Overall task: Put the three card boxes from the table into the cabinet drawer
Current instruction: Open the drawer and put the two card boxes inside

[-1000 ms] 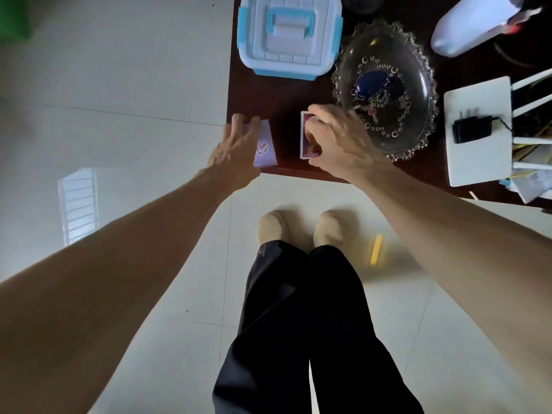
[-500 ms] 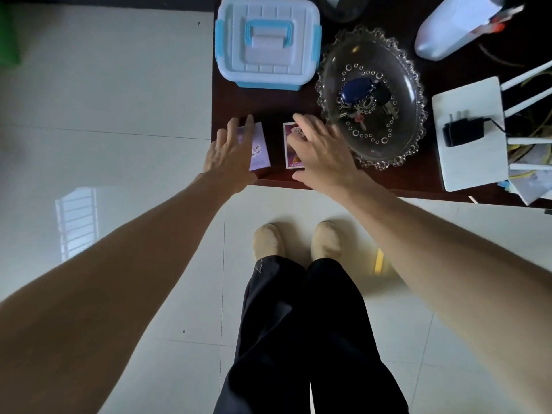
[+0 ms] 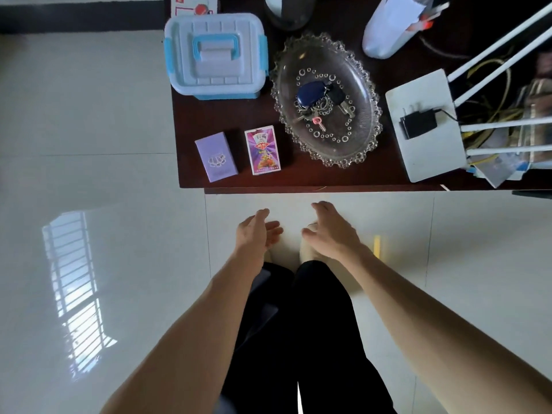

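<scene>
Two card boxes lie flat side by side near the front edge of the dark table (image 3: 343,177), in the upper middle of the frame: a lilac card box (image 3: 216,157) and, just right of it, a colourful card box (image 3: 262,150). Below the table edge, the left hand (image 3: 254,234) and right hand (image 3: 331,231) hover empty, fingers loosely spread.

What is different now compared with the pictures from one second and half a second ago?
Both hands left the card boxes and pulled back off the table: the left hand and right hand now hang open and empty over the floor. The lilac card box and the colourful card box stayed flat near the table edge; the glass dish kept its place.
</scene>
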Demonstrator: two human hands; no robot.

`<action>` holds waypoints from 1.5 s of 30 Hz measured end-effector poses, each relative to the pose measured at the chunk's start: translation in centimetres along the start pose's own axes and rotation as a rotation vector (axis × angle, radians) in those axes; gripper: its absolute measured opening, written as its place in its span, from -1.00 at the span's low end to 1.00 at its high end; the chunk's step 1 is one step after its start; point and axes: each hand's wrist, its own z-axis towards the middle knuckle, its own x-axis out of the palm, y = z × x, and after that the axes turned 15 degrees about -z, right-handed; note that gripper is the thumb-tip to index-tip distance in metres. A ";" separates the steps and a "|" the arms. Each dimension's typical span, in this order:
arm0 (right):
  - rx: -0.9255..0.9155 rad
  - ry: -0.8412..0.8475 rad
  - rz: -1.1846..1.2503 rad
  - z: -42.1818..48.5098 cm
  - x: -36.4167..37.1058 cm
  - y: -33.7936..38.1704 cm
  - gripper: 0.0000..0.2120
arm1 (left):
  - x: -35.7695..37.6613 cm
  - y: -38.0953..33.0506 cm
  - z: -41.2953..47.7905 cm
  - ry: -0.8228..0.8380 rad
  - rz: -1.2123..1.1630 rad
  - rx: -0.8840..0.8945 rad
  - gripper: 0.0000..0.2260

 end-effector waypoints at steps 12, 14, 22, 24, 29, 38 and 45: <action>0.012 0.037 -0.305 6.1 -0.5 -0.4 -0.29 | 0.8 -1.9 4.7 0.052 -0.445 -0.056 -0.74; 0.018 0.029 -0.323 6.1 -0.5 -0.3 -0.29 | 0.8 -2.1 4.7 0.062 -0.445 -0.053 -0.77; 0.008 0.004 -0.392 5.5 -0.6 0.3 -0.28 | 0.8 -2.6 4.3 0.077 -0.460 -0.005 -0.88; 0.016 -0.002 -0.382 5.3 -0.6 0.4 -0.28 | 0.7 -2.8 4.2 0.078 -0.448 0.008 -0.90; 0.021 -0.020 -0.353 4.0 1.0 0.4 -0.28 | 0.5 -2.6 4.0 0.037 -0.384 0.016 -0.79; 0.326 -0.033 0.972 0.3 3.0 -1.0 -0.58 | -0.4 -0.6 4.3 -0.089 -0.298 0.020 -0.78; 0.704 -0.123 1.243 1.6 0.6 -6.0 -0.59 | 0.3 -0.7 4.1 -0.137 -0.145 0.062 -0.87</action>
